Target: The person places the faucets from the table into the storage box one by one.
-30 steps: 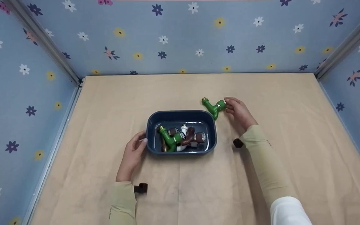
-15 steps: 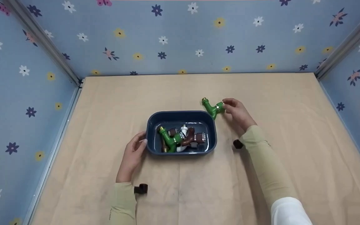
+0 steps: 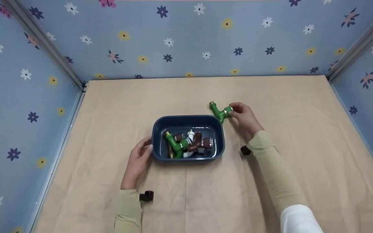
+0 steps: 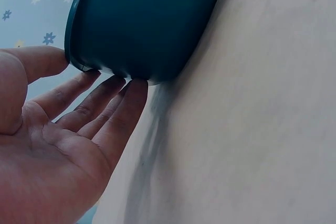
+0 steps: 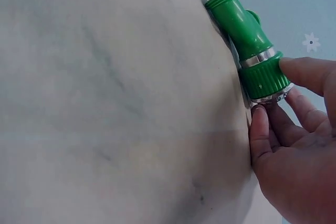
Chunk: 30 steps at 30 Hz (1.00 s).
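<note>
A green plastic tap [image 3: 220, 113] with a ribbed knob and silver bands lies just behind the back right corner of a dark blue bin [image 3: 220, 139]. My right hand [image 3: 246, 118] holds it by the knob: in the right wrist view, the thumb presses the green ribbed side and the fingers [image 5: 260, 129] meet the silver end. My left hand [image 3: 138, 158] touches the bin's left wall with nearly straight fingers [image 4: 123, 124], its thumb by the rim. Inside the bin lie another green tap [image 3: 176, 145], brown taps [image 3: 197, 142] and a white tap [image 3: 190, 133], partly overlapping.
Beige cloth [image 3: 186, 200] covers the table, with flowered blue panels [image 3: 186, 38] at the back and both sides. A small dark block sits beside each forearm, one by the left sleeve [image 3: 128, 207] and one by the right sleeve [image 3: 277, 174].
My right hand has slid slightly left onto the green tap's knob, and its thumb now lies over it. My left hand stays at the bin's side.
</note>
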Tool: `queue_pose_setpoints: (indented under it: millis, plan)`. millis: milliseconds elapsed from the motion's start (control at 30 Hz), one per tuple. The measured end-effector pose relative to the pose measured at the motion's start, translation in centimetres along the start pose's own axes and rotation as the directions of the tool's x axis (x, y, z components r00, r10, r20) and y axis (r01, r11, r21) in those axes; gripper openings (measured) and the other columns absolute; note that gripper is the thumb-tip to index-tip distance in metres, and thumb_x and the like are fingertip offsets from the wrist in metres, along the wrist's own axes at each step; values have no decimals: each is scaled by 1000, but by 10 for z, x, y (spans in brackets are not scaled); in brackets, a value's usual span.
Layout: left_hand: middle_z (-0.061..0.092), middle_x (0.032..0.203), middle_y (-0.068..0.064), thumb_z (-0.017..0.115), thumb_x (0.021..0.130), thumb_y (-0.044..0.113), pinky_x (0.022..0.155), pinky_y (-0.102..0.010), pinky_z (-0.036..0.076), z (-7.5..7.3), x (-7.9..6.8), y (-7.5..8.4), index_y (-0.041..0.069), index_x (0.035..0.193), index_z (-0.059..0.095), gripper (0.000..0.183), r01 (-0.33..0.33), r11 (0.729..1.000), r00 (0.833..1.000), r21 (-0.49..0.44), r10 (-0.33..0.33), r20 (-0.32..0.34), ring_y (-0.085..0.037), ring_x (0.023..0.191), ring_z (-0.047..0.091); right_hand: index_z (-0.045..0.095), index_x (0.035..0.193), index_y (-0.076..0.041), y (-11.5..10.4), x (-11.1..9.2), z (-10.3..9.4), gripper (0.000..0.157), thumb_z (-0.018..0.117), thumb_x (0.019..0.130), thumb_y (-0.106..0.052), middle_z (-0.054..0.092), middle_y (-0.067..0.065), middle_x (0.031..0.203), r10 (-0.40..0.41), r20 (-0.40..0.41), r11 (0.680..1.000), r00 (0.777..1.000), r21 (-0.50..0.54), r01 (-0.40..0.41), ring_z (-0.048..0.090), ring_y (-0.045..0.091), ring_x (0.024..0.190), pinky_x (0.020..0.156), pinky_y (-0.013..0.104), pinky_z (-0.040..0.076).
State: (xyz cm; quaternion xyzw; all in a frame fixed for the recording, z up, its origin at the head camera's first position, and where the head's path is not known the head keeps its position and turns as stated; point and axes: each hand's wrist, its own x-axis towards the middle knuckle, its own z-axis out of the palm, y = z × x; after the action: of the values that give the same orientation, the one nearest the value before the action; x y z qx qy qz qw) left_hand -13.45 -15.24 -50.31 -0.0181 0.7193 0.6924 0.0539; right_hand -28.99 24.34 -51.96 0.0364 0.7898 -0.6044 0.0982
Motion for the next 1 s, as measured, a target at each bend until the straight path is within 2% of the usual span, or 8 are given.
queue_pose_setpoints:
  millis: [167, 367, 600, 700, 833, 1000]
  plan:
    - [47, 133, -26, 49, 99, 4, 94, -21, 43, 0, 0, -1, -8, 137, 44, 40, -5, 1000, 1000, -11, 5, 2, -36, 123, 48, 52, 129, 0, 3, 0, -1, 37, 60, 93, -3, 52, 13, 123, 4, 4, 1000, 1000, 9, -5, 47, 22, 115, 100, 33, 39]
    - [48, 133, -25, 49, 100, 5, 94, -22, 43, 2, -2, -1, -6, 137, 44, 39, 12, 1000, 1000, -15, -12, -1, -34, 124, 47, 50, 131, 5, 7, -2, -4, 41, 60, 92, 0, 51, 18, 126, -52, 2, 997, 999, 51, 52, 46, 24, 116, 99, 32, 39]
    - [47, 134, -26, 49, 99, 4, 97, -24, 41, 1, -1, -2, -8, 137, 43, 39, 5, 1000, 1000, 5, -5, -5, -34, 125, 46, 50, 129, 6, 11, -6, -8, 41, 62, 90, 1, 54, 18, 122, -95, -22, 994, 995, 52, 96, 50, 24, 112, 95, 29, 41]
    - [47, 134, -25, 49, 100, 6, 98, -24, 41, -1, 3, -10, -7, 137, 44, 40, -2, 1000, 1000, -10, 2, -6, -32, 125, 46, 50, 129, 6, 14, -8, -9, 42, 63, 89, 1, 54, 17, 121, -87, -36, 993, 996, 79, 90, 52, 24, 111, 92, 28, 45]
    - [50, 133, -21, 52, 99, 10, 97, -23, 41, -4, 8, -25, -2, 136, 47, 39, -11, 1000, 1000, -8, 11, -24, -28, 123, 48, 49, 129, 7, 17, -11, -11, 43, 63, 89, 2, 52, 18, 122, -59, -35, 985, 998, 163, 64, 54, 23, 109, 93, 31, 47]
    - [51, 131, -20, 52, 100, 12, 96, -24, 43, -3, 10, -30, 0, 135, 49, 38, -34, 999, 999, 0, 34, -34, -28, 121, 50, 47, 130, 7, 18, -14, -12, 43, 62, 89, 3, 50, 18, 121, -34, -26, 968, 999, 249, 40, 55, 22, 105, 96, 36, 45]
